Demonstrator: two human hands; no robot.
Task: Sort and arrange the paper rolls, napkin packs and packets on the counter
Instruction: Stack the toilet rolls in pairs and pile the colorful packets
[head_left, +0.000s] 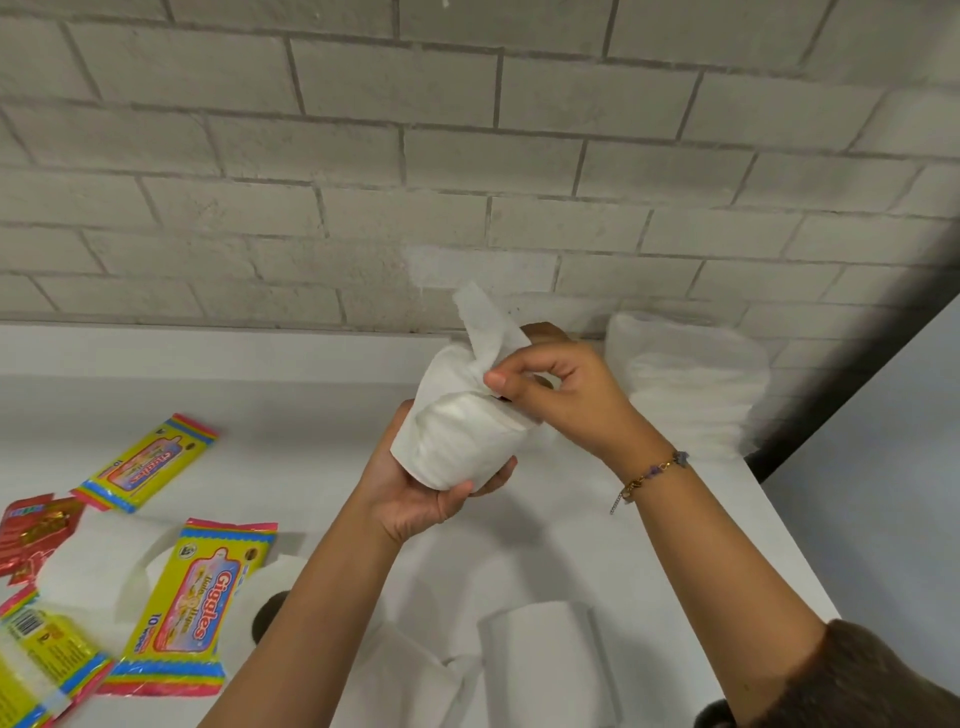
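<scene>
White counter (291, 415) runs along a pale brick wall (467, 156). Nearest the camera, two loose paper rolls lie side by side: one (545, 660) between the forearms and one (410, 675) partly hidden by the left forearm. To their left a third roll (280, 577) shows its dark core, and a fourth (78, 561) lies further left under the packets, making four rolls on the counter as far as white on white allows. Three yellow Giggles wipes packs are there: one (36, 670) at the bottom left corner, one (192, 608) resting across the rolls, one (150, 462) lying flat further back. Red packets (31, 535) sit at the left edge; their count cannot be told. Above the counter's middle a fifth roll (462, 431) is held in the air: the left hand (426, 493) grips it from below with fingers curled round it, while the right hand (550, 384), with a bracelet (654, 473) on its wrist, pinches the roll's loose sheet end (483, 322) between thumb and fingers. Farthest back, against the wall, stands one clear-wrapped napkin pack (685, 384).
</scene>
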